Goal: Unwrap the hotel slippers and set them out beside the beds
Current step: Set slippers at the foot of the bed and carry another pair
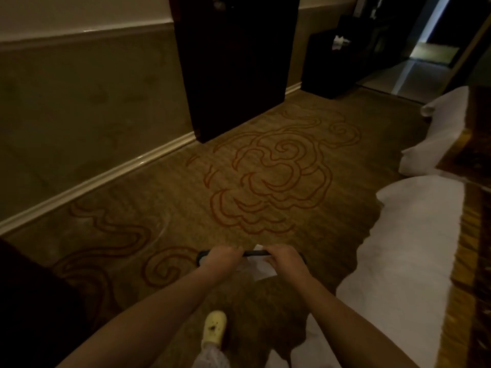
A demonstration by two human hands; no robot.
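Observation:
Both my hands are out in front of me, low in the view, above the carpet. My left hand and my right hand each grip one end of a flat dark-edged slipper pack. A bit of white wrapping shows between and below the hands. Most of the pack is hidden behind my fingers, so I cannot tell whether the wrapping is torn.
White bedding of a near bed spills onto the patterned carpet at right, with a second bed farther back. A dark cabinet stands against the left wall. My foot in a yellow shoe is below.

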